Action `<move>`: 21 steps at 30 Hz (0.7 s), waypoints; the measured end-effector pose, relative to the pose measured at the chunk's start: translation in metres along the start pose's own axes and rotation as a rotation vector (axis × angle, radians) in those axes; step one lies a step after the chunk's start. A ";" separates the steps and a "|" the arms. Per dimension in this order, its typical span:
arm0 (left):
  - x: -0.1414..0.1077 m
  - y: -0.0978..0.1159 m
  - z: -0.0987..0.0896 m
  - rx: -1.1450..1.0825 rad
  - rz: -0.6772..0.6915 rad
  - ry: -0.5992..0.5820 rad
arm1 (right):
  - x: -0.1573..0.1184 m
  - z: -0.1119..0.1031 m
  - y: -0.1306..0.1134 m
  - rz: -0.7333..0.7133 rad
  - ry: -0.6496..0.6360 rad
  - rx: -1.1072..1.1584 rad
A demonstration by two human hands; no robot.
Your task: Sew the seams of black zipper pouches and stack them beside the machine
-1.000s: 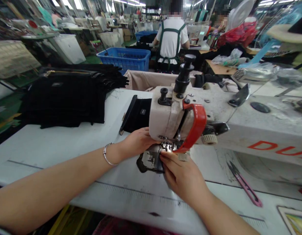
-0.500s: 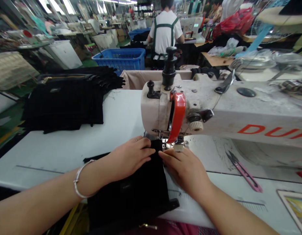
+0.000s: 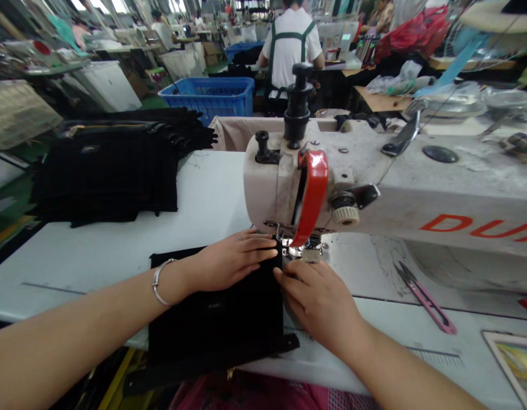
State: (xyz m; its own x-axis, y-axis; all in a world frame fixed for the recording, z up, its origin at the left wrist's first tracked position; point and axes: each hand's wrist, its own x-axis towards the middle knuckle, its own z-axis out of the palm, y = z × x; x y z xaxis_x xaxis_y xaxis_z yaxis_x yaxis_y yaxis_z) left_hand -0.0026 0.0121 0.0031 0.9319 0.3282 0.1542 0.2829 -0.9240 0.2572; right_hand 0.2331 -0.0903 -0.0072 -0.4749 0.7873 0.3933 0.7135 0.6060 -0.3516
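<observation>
A black fabric bag piece (image 3: 242, 324) with a small label and a zip pull near its lower edge lies on the sewing table, its far right corner beside the presser foot (image 3: 288, 249). My left hand (image 3: 231, 261), with a bangle on the wrist, rests flat on the cloth, fingers stretched toward the needle area. Curled at the right edge of the cloth, my right hand (image 3: 318, 293) pinches it between thumb and forefinger, just in front of the foot. Over both hands stands the sewing machine head (image 3: 266, 188) with its red guard (image 3: 313, 193).
Pink thread snips (image 3: 429, 302) lie on the machine bed at right. A stack of black bag pieces (image 3: 105, 171) sits at the table's left. Beyond are a fabric-lined bin (image 3: 233, 134), a blue basket (image 3: 208, 94) and a seated co-worker (image 3: 289, 45).
The black piece has turned slightly and squared up, its lower edge swinging left. My left hand has flattened and slid toward the foot; the right hand stays at the edge.
</observation>
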 end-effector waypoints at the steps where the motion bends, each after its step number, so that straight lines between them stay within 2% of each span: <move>1: 0.002 -0.002 -0.003 0.006 0.011 -0.005 | 0.000 0.000 0.001 0.002 0.001 0.002; 4: 0.003 0.013 -0.015 0.030 -0.030 -0.060 | -0.005 -0.007 -0.001 0.036 -0.011 0.085; 8: -0.014 0.080 -0.026 0.044 -0.123 -0.115 | -0.026 -0.021 -0.020 0.105 -0.071 0.351; 10: -0.026 0.113 -0.021 0.038 -0.156 -0.090 | -0.038 -0.025 -0.033 0.140 -0.063 0.453; 12: -0.037 0.133 -0.010 0.045 -0.222 -0.049 | -0.048 -0.026 -0.042 0.177 -0.046 0.495; 14: -0.044 0.139 0.004 0.046 -0.278 -0.016 | -0.053 -0.025 -0.046 0.203 -0.042 0.499; 17: -0.048 0.135 0.018 0.040 -0.278 0.003 | -0.054 -0.024 -0.046 0.215 -0.064 0.494; 21: -0.045 0.131 0.021 0.071 -0.218 -0.007 | -0.052 -0.023 -0.045 0.197 -0.066 0.492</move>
State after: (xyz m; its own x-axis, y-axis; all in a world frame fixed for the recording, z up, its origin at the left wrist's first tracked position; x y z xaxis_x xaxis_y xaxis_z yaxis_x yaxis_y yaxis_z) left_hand -0.0031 -0.1276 0.0102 0.8485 0.5205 0.0952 0.4928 -0.8429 0.2159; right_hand 0.2374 -0.1610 0.0073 -0.3989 0.8875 0.2309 0.4744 0.4152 -0.7762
